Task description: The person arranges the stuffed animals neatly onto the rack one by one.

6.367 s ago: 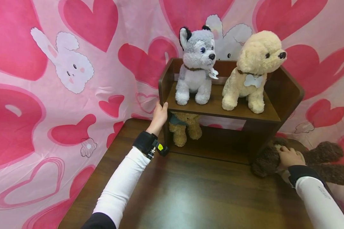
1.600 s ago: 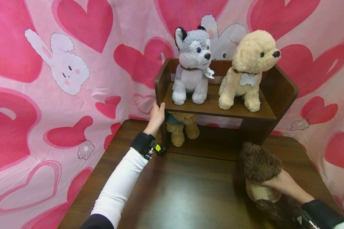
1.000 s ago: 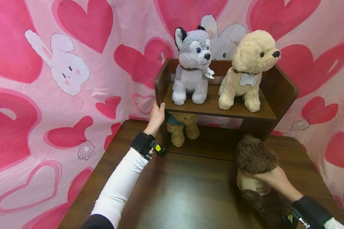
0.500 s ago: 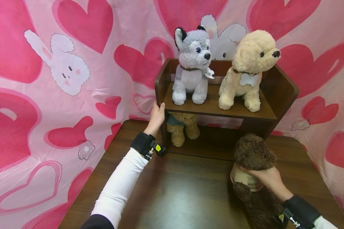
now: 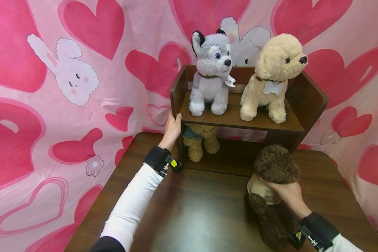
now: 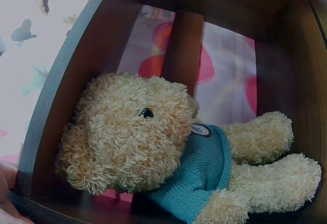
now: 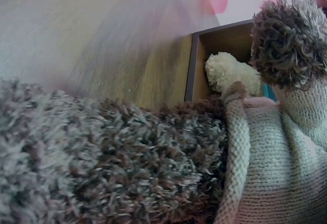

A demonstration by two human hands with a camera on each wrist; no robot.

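Note:
My right hand (image 5: 288, 192) grips a dark brown teddy bear (image 5: 275, 164) below its head, in front of the shelf's lower right side. The bear wears a cream knitted sweater (image 7: 271, 163); its back is toward the head camera and its legs hang down. My left hand (image 5: 171, 129) holds the left side panel of a dark wooden two-tier shelf (image 5: 271, 120), thumb at the front edge. Inside the lower tier, at the left, sits a tan teddy bear (image 6: 138, 127) in a teal sweater (image 6: 196, 170). In the head view the upper board hides most of its head.
On the upper tier sit a grey and white husky plush (image 5: 211, 77) and a cream dog plush (image 5: 271, 80) with a bone-shaped tag. The shelf stands on a brown wooden table (image 5: 189, 210). Behind hangs a pink heart-patterned cloth (image 5: 119, 28).
The brown bear, lying right of the shelf at first, has been brought to the front and turned legs down. Lately my right hand has moved it left. My left hand keeps its hold.

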